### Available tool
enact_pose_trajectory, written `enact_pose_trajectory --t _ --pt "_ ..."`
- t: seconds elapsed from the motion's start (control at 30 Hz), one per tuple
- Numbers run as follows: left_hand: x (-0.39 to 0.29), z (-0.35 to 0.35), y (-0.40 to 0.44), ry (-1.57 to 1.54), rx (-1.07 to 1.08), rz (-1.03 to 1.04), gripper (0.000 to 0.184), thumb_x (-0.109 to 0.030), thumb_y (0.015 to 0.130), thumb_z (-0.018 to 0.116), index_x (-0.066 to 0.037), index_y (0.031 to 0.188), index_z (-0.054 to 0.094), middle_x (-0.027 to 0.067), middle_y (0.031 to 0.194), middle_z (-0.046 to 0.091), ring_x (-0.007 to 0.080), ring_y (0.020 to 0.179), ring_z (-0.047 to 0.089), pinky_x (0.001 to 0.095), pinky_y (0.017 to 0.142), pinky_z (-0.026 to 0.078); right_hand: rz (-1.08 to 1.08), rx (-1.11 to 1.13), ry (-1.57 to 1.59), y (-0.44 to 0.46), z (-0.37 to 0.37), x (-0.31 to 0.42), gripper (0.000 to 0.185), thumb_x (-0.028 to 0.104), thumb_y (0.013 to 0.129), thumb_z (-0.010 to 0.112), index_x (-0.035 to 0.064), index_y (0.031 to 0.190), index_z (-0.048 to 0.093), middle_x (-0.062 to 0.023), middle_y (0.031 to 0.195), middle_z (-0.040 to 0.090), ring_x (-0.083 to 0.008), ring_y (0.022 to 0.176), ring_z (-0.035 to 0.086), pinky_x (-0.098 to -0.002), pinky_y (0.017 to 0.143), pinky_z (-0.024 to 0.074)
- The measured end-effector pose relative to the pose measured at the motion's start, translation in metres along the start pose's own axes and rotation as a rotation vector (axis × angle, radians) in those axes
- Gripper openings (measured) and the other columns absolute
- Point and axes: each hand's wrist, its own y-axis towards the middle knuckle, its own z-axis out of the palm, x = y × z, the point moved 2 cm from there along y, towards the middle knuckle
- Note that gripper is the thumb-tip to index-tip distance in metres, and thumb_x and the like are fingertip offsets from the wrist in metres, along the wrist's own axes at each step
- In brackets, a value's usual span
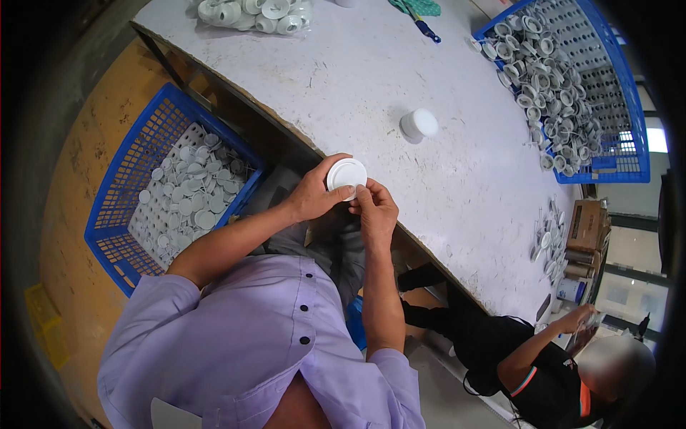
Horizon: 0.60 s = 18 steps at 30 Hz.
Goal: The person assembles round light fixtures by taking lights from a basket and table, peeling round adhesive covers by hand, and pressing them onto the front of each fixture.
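Observation:
Near the table's edge, a round white disc-shaped part (346, 176) is held between my two hands, its flat face turned up. My left hand (319, 190) grips it from the left side, with the thumb across its lower rim. The fingers of my right hand (374, 204) pinch its lower right edge. On the white table (321, 93), a white cylindrical piece (420, 124) stands beyond my hands, to the right.
A blue basket (171, 107) of round pieces sits at the left, below table level. Another blue basket (629, 114) lies tipped at the back right, pieces spilling out. A bag of white parts (257, 16) is at the top. A co-worker (543, 372) is at lower right.

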Motion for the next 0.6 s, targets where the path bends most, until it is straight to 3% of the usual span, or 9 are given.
enact_pose_trajectory --t 0.6 --pt "0.0003 0.0015 -0.0019 0.021 0.003 -0.011 0.044 -0.015 0.086 0.056 -0.006 0.126 0.043 0.0121 0.107 0.058 0.0177 0.1 0.055 0.0312 0.087 0.045 0.054 0.045 0.097 0.002 0.0008 -0.0052 0.021 0.01 0.083 0.065 0.001 0.095 0.051 -0.0041 0.074 0.058 -0.0086 0.058 0.055 -0.0207 0.051 0.0491"
